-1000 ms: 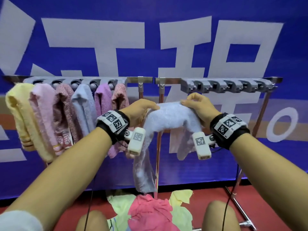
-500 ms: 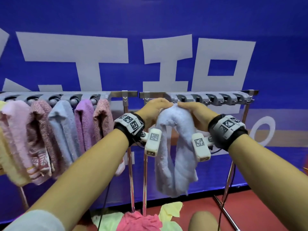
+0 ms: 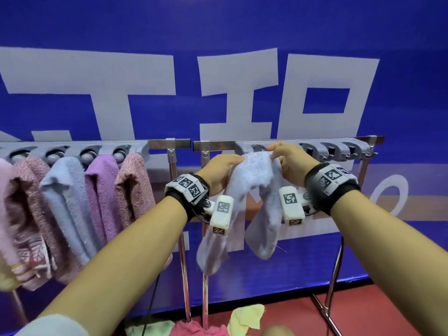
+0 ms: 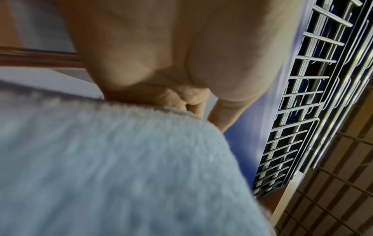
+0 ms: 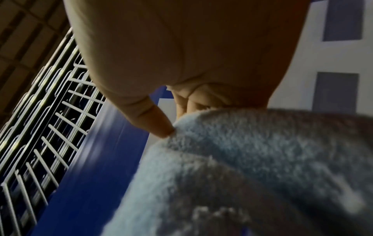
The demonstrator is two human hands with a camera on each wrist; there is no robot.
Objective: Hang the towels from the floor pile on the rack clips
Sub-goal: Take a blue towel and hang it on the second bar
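A pale blue towel (image 3: 252, 175) hangs folded over between both hands, its two ends drooping down. My left hand (image 3: 221, 169) grips its left side and my right hand (image 3: 288, 161) pinches its top right, right under the leftmost clip (image 3: 258, 148) of the right rack's grey clip row (image 3: 339, 150). The wrist views show the towel (image 4: 113, 167) (image 5: 252, 167) close up under the curled fingers (image 4: 193, 105) (image 5: 161, 124). On the left rack (image 3: 135, 147), several towels hang from clips: pink, light blue (image 3: 65, 202), purple (image 3: 101, 190), speckled pink (image 3: 134, 185).
The floor pile lies at the bottom edge: a yellow towel (image 3: 247, 316), a pink one (image 3: 191, 329) and a green one (image 3: 148, 329) on red floor. Chrome rack legs (image 3: 184, 263) stand between the arms. A blue banner with large white characters fills the back.
Both hands have lifted the pale blue towel from chest height to the right rack's first clip and drawn closer together. The head view has risen, so less of the floor pile shows.
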